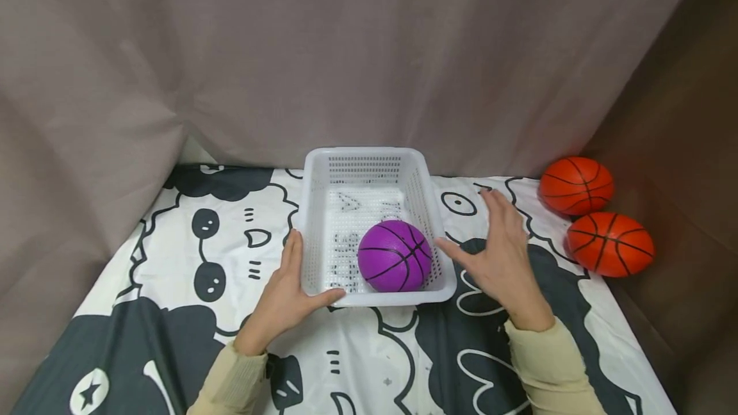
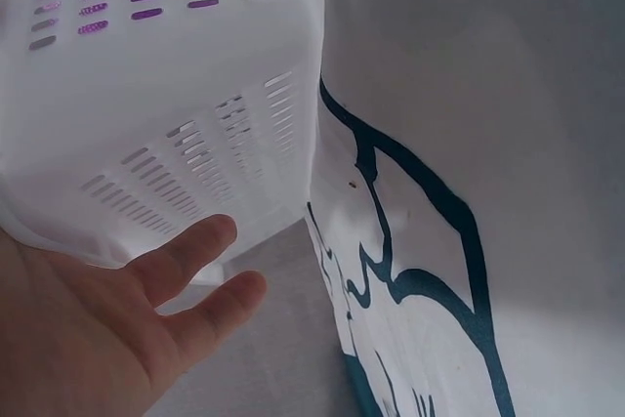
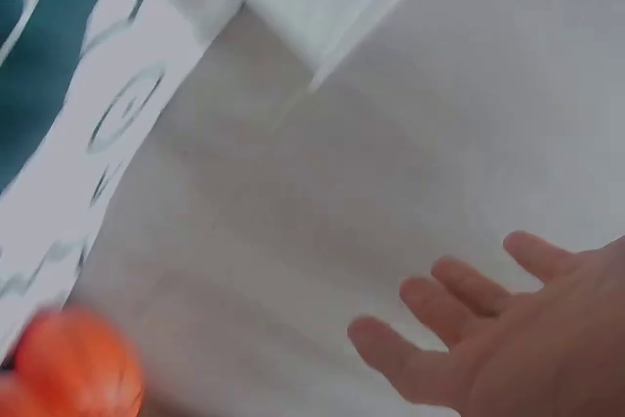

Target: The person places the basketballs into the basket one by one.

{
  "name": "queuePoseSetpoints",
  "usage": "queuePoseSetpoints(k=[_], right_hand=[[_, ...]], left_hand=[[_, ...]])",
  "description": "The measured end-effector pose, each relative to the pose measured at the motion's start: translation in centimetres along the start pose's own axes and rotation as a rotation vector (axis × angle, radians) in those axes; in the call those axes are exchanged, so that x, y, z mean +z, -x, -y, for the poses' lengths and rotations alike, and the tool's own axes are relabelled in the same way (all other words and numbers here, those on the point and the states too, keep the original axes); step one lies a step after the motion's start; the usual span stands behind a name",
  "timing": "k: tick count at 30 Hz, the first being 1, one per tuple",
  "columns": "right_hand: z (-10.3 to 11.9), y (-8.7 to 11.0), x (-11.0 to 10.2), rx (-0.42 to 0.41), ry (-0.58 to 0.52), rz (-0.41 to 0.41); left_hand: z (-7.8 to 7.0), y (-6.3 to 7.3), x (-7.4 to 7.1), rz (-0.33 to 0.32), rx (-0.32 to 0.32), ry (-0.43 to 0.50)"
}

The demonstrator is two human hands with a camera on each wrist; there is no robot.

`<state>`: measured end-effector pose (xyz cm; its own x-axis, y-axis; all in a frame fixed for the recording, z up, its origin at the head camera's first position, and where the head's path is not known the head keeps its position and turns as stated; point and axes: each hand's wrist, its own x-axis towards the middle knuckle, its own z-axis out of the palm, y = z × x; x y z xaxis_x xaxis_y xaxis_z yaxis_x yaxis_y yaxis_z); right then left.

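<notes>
A white plastic basket [image 1: 314, 223] with slotted walls stands in the middle of the patterned cloth. Inside it, at the near right corner, lies a purple ball [image 1: 394, 256] marked with black basketball lines. My left hand [image 1: 288, 296] touches the basket's near left corner, fingers along the left wall and thumb on the front rim; the left wrist view shows these fingers [image 2: 200, 251] extended by the slotted wall. My right hand [image 1: 501, 255] hovers right of the basket, fingers spread and holding nothing. In the right wrist view that hand [image 3: 508, 329] also has extended fingers.
Two orange balls with black lines, one behind [image 1: 576, 186] and one nearer [image 1: 611, 244], sit together at the cloth's right edge. A grey-brown curtain [image 1: 369, 56] hangs behind the table. The black-and-white cloth [image 1: 357, 351] covers the tabletop.
</notes>
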<state>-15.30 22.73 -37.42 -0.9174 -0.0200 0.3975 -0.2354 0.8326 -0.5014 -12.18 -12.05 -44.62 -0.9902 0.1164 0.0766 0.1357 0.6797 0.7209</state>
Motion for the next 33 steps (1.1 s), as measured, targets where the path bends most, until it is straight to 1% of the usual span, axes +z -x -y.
queuePoseSetpoints(k=[3,6,7,9,13,16,21,24,29,33], right_hand=[[-2.5,0.1,-2.2,0.088,0.028,-0.081],[-5.2,0.0,-3.5,0.179,0.051,-0.157],[-6.1,-0.1,-3.9,0.214,0.056,-0.17],[-7.9,-0.2,-4.7,0.285,0.079,-0.185],[-11.3,-0.6,-6.1,0.394,0.12,-0.196],[-14.0,-1.0,-6.2,0.414,0.174,-0.209],[-18.0,-1.1,-5.8,0.418,0.289,-0.146],[-19.7,-1.3,-6.1,0.445,0.324,-0.112],[-20.9,-2.6,-7.0,0.482,0.326,-0.04],[-21.2,-3.2,-7.2,0.53,0.333,-0.011]], left_hand=[[-0.1,0.0,0.0,-0.001,0.003,0.0],[0.0,0.0,-0.3,-0.012,0.005,-0.001],[0.0,0.0,-0.3,-0.014,0.006,-0.001],[0.0,-0.1,-0.3,-0.015,0.007,0.003],[0.1,-0.1,-0.1,-0.013,0.0,0.006],[0.2,-0.1,0.1,-0.016,0.0,0.014],[0.3,0.0,0.6,-0.011,-0.006,0.019],[0.1,0.0,0.7,-0.005,-0.002,0.01],[0.1,-0.2,0.7,-0.017,0.004,-0.004],[0.2,0.0,0.6,-0.029,-0.007,-0.002]])
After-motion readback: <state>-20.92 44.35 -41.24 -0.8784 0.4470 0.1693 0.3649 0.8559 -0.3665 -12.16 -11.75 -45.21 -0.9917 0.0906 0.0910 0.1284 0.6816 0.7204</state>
